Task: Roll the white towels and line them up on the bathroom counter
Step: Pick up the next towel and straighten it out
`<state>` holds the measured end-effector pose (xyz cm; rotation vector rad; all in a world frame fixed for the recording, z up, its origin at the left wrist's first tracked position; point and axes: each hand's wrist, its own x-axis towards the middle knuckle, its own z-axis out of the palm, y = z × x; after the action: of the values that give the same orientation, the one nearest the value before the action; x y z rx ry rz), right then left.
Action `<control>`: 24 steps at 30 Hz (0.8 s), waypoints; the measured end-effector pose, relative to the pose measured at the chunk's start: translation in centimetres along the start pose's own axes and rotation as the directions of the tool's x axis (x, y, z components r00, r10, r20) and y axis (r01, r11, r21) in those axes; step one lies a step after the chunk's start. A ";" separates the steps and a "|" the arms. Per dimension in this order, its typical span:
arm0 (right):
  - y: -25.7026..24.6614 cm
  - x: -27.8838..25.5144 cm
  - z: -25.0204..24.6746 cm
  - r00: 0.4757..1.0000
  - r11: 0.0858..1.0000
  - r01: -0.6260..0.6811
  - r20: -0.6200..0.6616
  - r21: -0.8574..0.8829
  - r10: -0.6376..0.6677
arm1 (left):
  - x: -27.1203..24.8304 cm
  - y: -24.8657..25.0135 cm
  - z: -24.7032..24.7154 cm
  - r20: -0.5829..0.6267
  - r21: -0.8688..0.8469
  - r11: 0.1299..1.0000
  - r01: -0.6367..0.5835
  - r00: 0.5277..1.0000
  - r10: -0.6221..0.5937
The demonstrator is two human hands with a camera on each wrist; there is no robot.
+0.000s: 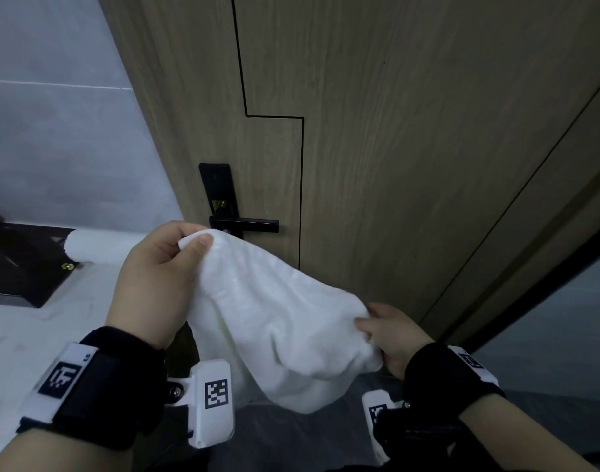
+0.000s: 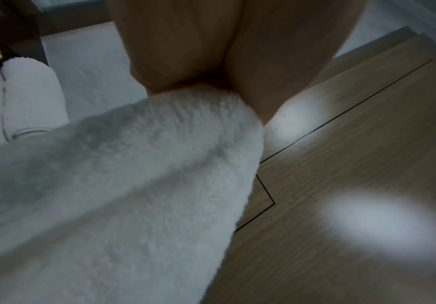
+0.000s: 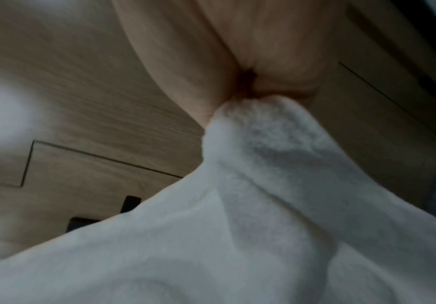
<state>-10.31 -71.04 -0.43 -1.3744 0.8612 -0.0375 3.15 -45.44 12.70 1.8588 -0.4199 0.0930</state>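
Note:
A loose white towel [image 1: 278,311] hangs in the air between my two hands, in front of a wooden door. My left hand [image 1: 175,253] pinches its upper corner, thumb on top. Lower and to the right, my right hand [image 1: 377,327] pinches the other corner. Both wrist views show the fluffy towel [image 2: 138,174] [image 3: 250,216] held at the fingertips [image 2: 185,61] [image 3: 211,67]. A rolled white towel [image 1: 100,245] lies on the white counter [image 1: 36,318] at the left, against the wall; it also shows in the left wrist view [image 2: 33,92].
The wooden door [image 1: 394,131] with a black lever handle [image 1: 247,224] stands close behind the towel. A dark wooden box [image 1: 22,260] with a brass stud sits on the counter's far left. Grey floor [image 1: 547,352] shows at the lower right.

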 end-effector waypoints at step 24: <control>-5.2 -3.7 -0.5 0.883 0.873 0.440 -0.277 0.211 -0.378 | 1.3 -0.4 0.8 0.139 -0.011 0.999 -0.053 0.989 0.054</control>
<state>-10.85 -70.90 5.95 -1.2875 0.7038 -0.6351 4.35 -46.39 12.40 1.8535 -0.5661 -0.0024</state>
